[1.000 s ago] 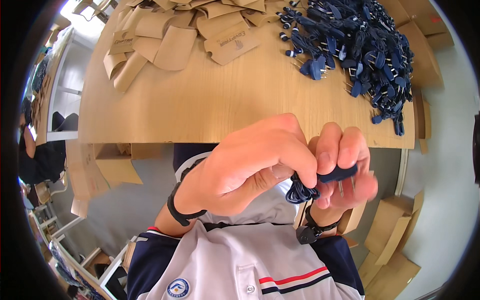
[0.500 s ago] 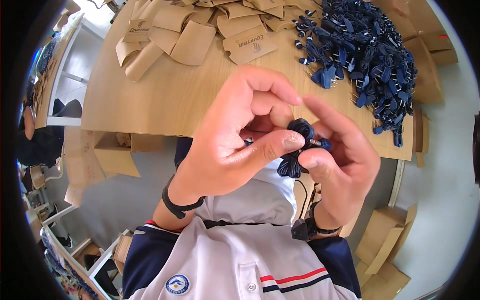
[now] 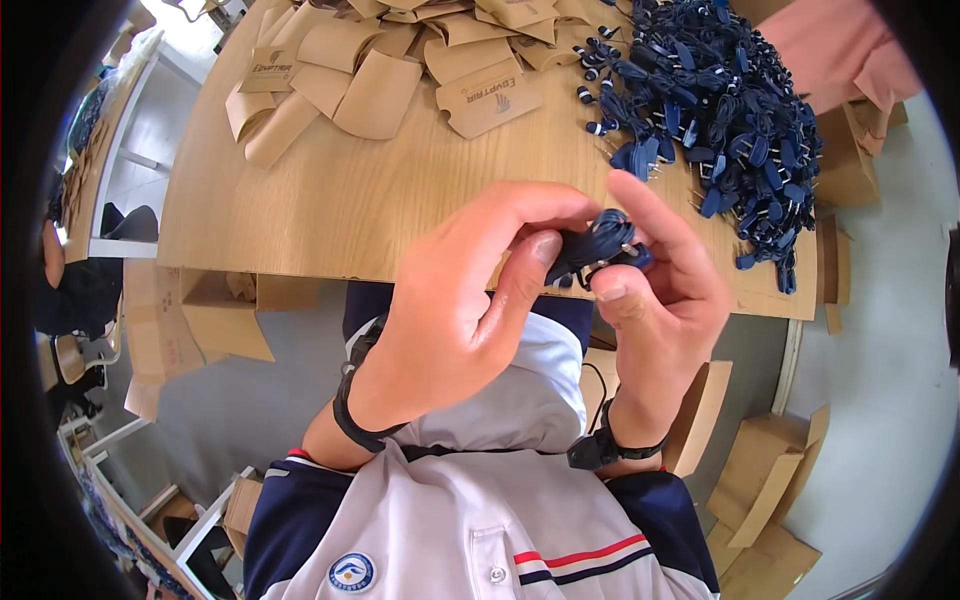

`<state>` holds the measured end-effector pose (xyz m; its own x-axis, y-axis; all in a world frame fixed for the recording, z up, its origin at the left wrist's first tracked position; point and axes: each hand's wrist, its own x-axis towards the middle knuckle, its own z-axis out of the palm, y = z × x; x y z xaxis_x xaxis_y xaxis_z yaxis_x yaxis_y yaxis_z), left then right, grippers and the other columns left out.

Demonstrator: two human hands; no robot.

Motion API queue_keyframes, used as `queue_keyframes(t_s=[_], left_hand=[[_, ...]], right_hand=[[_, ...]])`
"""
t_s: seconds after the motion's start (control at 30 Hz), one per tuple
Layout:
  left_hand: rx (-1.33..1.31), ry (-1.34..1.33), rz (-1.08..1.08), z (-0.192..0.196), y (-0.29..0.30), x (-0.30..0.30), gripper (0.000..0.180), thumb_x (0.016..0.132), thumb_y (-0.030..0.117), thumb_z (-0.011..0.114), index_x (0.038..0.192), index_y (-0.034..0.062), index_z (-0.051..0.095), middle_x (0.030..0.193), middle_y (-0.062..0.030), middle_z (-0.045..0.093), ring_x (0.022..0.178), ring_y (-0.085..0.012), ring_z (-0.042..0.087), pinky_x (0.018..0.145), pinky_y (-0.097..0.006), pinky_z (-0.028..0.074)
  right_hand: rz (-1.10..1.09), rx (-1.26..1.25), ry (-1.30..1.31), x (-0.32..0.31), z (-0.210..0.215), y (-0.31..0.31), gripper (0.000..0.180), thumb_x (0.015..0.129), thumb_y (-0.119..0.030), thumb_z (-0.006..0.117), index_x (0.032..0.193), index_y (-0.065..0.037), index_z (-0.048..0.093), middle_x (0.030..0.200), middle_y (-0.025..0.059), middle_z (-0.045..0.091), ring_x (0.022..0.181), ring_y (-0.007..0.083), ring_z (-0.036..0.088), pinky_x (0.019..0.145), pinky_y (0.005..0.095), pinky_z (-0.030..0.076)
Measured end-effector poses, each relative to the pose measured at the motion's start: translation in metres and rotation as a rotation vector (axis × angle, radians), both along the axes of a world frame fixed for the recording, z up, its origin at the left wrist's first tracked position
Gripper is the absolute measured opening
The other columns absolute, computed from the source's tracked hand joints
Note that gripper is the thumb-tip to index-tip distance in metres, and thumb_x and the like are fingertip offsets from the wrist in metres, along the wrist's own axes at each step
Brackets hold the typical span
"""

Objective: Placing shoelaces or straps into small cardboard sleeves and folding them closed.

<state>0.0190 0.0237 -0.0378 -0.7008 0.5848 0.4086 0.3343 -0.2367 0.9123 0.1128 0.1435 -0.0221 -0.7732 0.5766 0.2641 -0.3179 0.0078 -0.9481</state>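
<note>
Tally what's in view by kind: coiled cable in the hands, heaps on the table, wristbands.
Dark blue coiled cable, held by left hand and right hand: 1
Heap of dark blue plug cables: 1
Heap of brown card sleeves: 1
Black wristbands: 2
Total: 5

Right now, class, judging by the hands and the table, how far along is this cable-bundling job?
Done: nothing finished can be picked out. In hand: the left hand and right hand together pinch one coiled dark blue cable with a plug above the table edge. Left: a large heap of dark blue plug cables lies at the far right, and flat brown cardboard sleeves lie unused at the far side.
</note>
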Motion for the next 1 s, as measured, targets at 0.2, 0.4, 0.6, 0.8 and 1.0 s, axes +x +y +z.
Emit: queue_keyframes(t_s=[0.2,0.4,0.6,0.8,1.0], left_hand=[[-0.088,-0.426,-0.115,0.005,-0.003,-0.004,0.014,0.101,0.011,0.044,0.108,0.0026,0.052,0.082,-0.0049,0.058,0.072,-0.0069,0.052,0.061,-0.023,0.045],[-0.234,-0.338,-0.237,0.01,-0.008,-0.01,0.025,0.102,0.025,0.045,0.108,0.0011,0.05,0.073,-0.0013,0.056,0.062,-0.0066,0.05,0.057,-0.021,0.04],[-0.396,0.015,-0.41,0.021,-0.018,-0.043,0.026,0.1,0.023,0.047,0.109,-0.0009,0.051,0.1,-0.0112,0.061,0.089,-0.0168,0.062,0.079,-0.031,0.047],[-0.625,0.985,-0.112,0.013,0.024,-0.143,0.036,0.08,-0.005,0.053,0.116,0.0048,0.051,0.118,-0.01,0.059,0.108,-0.0296,0.057,0.091,-0.037,0.045],[-0.724,0.901,-0.489,0.002,0.023,-0.166,0.043,0.07,-0.01,0.059,0.109,0.0071,0.056,0.114,-0.0073,0.06,0.105,-0.028,0.056,0.088,-0.036,0.046]], right_hand=[[0.321,-0.063,-0.097,-0.003,-0.005,0.014,0.033,0.075,0.01,0.072,0.107,0.008,0.065,0.095,0.0095,0.061,0.083,0.0175,0.065,0.07,0.0249,0.051],[0.089,0.299,0.091,-0.005,-0.007,0.026,0.024,0.072,0.008,0.071,0.095,0.004,0.065,0.095,0.0111,0.061,0.087,0.0175,0.061,0.076,0.026,0.048],[0.09,0.506,0.167,-0.01,0.029,0.031,0.024,0.083,-0.011,0.069,0.095,0.004,0.054,0.099,0.0269,0.063,0.094,0.0336,0.065,0.087,0.0416,0.053],[-0.166,0.91,0.158,-0.016,0.056,0.045,0.033,0.088,0.006,0.06,0.118,0.013,0.05,0.093,0.0284,0.066,0.086,0.0314,0.068,0.08,0.0353,0.054],[-0.161,1.033,0.269,-0.023,0.069,0.065,0.033,0.088,0.009,0.059,0.118,0.013,0.047,0.094,0.0308,0.065,0.085,0.0323,0.068,0.078,0.0341,0.055]])
